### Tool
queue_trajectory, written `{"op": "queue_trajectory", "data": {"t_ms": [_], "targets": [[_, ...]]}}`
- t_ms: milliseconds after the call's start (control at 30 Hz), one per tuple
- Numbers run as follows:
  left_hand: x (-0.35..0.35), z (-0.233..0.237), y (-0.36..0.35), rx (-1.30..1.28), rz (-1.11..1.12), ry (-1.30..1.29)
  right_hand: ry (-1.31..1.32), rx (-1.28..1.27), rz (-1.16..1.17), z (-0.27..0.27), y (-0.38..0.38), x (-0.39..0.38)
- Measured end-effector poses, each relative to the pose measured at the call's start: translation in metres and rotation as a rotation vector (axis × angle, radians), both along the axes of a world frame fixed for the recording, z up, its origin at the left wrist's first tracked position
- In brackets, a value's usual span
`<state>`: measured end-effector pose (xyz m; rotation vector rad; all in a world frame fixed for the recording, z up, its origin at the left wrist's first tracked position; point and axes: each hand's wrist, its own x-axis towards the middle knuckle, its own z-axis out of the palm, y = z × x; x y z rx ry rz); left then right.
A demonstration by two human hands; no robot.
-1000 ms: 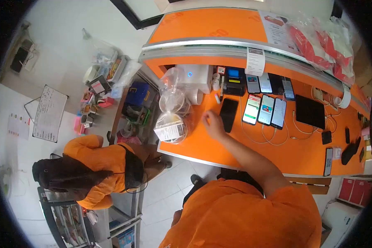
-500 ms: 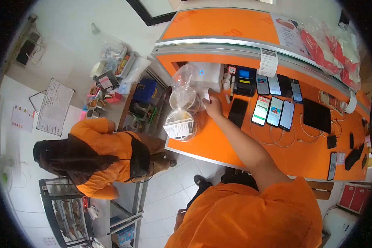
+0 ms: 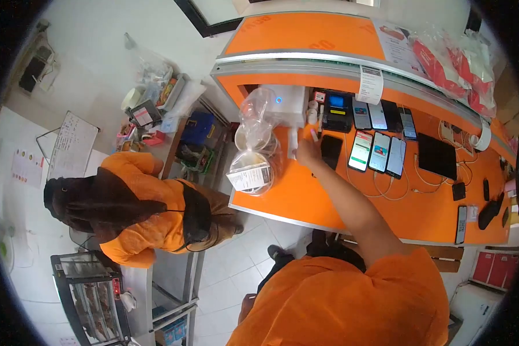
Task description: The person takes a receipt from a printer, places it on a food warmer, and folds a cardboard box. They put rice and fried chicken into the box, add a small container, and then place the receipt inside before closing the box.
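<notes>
My right hand [image 3: 309,151] reaches over the orange counter [image 3: 305,199], its fingers closed at the edge of a small white paper slip [image 3: 293,142]. Just beyond the fingertips lies a small pale stick-like item [image 3: 314,135]. To the left of the hand stand clear plastic bags [image 3: 252,138] holding round tubs, with a printed white label [image 3: 251,177] on the nearer one. A dark phone [image 3: 331,153] lies to its right. My left hand [image 3: 247,305] hangs low beside my body, mostly hidden by my shirt, closed around something small and whitish.
Several phones [image 3: 379,151] with cables, a black card terminal [image 3: 337,112], a white box [image 3: 287,102] and a tablet [image 3: 436,157] occupy the counter. A receipt [image 3: 370,85] hangs from the shelf edge. A co-worker [image 3: 138,210] in orange stands at a side table on the left.
My right hand has moved slightly right, away from the bagged tubs, and the paper slip has shifted with it. The co-worker's near arm has drawn back a little.
</notes>
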<state>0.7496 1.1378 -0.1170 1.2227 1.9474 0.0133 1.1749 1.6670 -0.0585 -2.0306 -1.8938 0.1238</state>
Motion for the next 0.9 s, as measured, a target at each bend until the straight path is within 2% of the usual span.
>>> {"op": "queue_trajectory", "data": {"t_ms": [67,100,167,200,267,300,367,400,467,567,667,733,833,900], "targets": [[-0.001,-0.002,0.008,0.053,0.017,-0.027,0.321,-0.401,0.000,0.046,-0.029,0.000],[-0.003,-0.005,0.014,0.090,0.049,-0.047,0.319,-0.403,0.005,0.058,-0.044,0.001],[-0.004,-0.012,0.029,0.205,0.150,-0.108,0.479,-0.312,0.187,0.077,-0.080,0.003],[0.014,0.006,0.056,0.314,0.263,-0.130,0.729,-0.383,0.287,0.098,-0.102,0.003],[0.042,0.062,0.108,0.267,0.247,-0.209,1.154,-0.533,0.429,0.133,-0.144,-0.011],[0.066,0.102,0.133,0.305,0.289,-0.368,1.331,-0.612,0.459,0.143,-0.164,-0.022],[0.106,0.184,0.179,0.356,0.263,-0.680,1.365,-0.733,0.558,0.165,-0.197,-0.048],[0.120,0.208,0.190,0.385,0.286,-0.838,1.424,-0.770,0.606,0.175,-0.209,-0.061],[0.132,0.252,0.201,0.526,0.182,-0.848,1.447,-0.845,0.716,0.187,-0.228,-0.088],[0.140,0.294,0.188,0.620,0.298,-0.887,1.419,-0.929,0.809,0.201,-0.246,-0.119],[0.123,0.296,0.164,0.673,0.368,-0.944,1.261,-0.874,0.879,0.212,-0.261,-0.148],[0.112,0.318,0.147,0.713,0.604,-1.017,1.347,-0.823,0.855,0.216,-0.276,-0.170],[0.077,0.306,0.111,0.853,0.597,-0.947,1.358,-0.779,0.872,0.227,-0.302,-0.208],[0.045,0.302,0.083,0.873,0.541,-0.911,1.355,-0.861,0.879,0.232,-0.316,-0.241]]}}
